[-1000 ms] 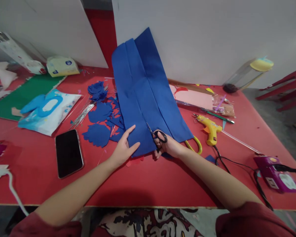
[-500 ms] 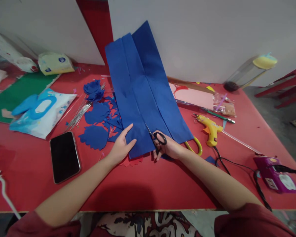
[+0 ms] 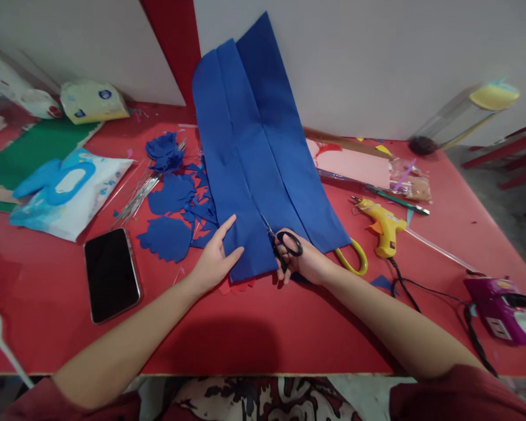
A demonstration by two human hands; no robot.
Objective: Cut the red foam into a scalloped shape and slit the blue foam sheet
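Note:
A large creased sheet of blue felt-like material (image 3: 263, 152) lies in front of me, its far end raised against the wall. My right hand (image 3: 304, 257) grips black-handled scissors (image 3: 290, 243) at the sheet's near edge, with the blades on the blue material. Resting on the sheet's near left corner is my left hand (image 3: 217, 260), thumb and forefinger apart; its other fingers are partly hidden. Blue scalloped cut-outs (image 3: 166, 238) and small scraps lie to the left. Beyond them is a blue fabric flower (image 3: 164, 152) beside a bundle of thin wires (image 3: 140, 199).
On the red table (image 3: 193, 345) at left are a phone (image 3: 112, 275), a wipes pack (image 3: 70, 190) and a green sheet (image 3: 48, 140). At right lie a yellow glue gun (image 3: 382, 225) with its cord, a purple power box (image 3: 504, 310), pink paper (image 3: 359, 166) and a yellow handle (image 3: 355, 257).
The view has shifted slightly. The scissors and my right hand are slightly farther right relative to my left hand, which stays on the sheet's corner.

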